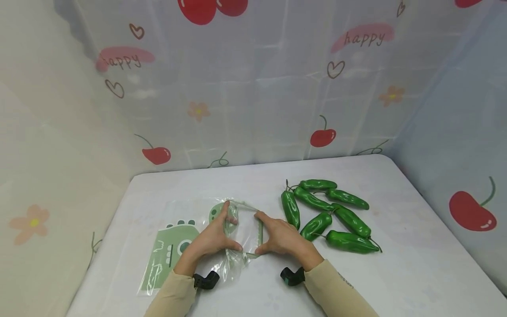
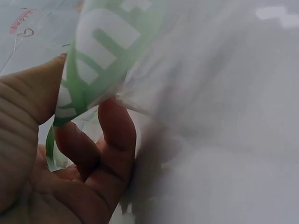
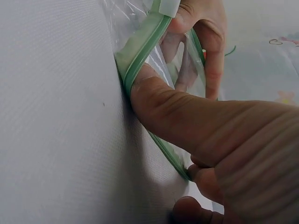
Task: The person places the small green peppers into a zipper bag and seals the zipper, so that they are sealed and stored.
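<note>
A clear zip bag with a green cartoon print [image 1: 174, 246] lies on the table, its mouth spread wide between two hands. My left hand [image 1: 211, 235] holds the left side of the mouth; in the left wrist view its curled fingers [image 2: 117, 126] are at the printed plastic [image 2: 103, 51]. My right hand [image 1: 283, 235] holds the right side, thumb and forefinger apart along the rim. In the right wrist view, the right thumb [image 3: 163, 102] hooks inside the green zip strip [image 3: 145, 46]. To the right lie several shiny green peppers [image 1: 348, 242].
The white-covered table [image 1: 257, 295] has a back edge against a hanging curtain [image 1: 253, 88] printed with cherries and hearts. More curtain hangs at both sides. A black wrist camera [image 1: 293, 276] sits on the right wrist, another [image 1: 207, 280] on the left.
</note>
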`<state>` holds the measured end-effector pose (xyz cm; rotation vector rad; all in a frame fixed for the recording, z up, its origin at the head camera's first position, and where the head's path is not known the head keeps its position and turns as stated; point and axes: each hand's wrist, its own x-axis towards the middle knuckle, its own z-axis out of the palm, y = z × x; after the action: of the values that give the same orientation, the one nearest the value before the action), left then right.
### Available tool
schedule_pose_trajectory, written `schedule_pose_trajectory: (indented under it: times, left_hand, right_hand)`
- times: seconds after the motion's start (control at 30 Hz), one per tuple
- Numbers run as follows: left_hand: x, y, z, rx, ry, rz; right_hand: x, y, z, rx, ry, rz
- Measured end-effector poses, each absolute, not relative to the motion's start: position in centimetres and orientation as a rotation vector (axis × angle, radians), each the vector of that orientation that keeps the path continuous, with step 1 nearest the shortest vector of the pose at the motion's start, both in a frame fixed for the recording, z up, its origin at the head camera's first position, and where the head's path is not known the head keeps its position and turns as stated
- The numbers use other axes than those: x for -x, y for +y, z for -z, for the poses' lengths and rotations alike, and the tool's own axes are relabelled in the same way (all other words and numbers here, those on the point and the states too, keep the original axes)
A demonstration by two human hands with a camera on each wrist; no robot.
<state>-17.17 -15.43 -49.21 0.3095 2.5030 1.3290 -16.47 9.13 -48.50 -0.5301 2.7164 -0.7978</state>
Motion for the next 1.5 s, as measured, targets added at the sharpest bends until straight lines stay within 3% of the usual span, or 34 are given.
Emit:
schedule_pose_trajectory:
  times: [0.8, 1.5]
  left_hand:
    - [16.8, -13.4, 47.3, -0.414, 2.649, -1.104]
    - [16.8, -12.8, 46.1, -0.378, 2.648, -1.105]
  right_hand:
    - [17.1, 9.8, 48.0, 0.679, 2.635, 1.097]
    - [17.5, 12.5, 45.6, 0.470, 2.629, 1.166]
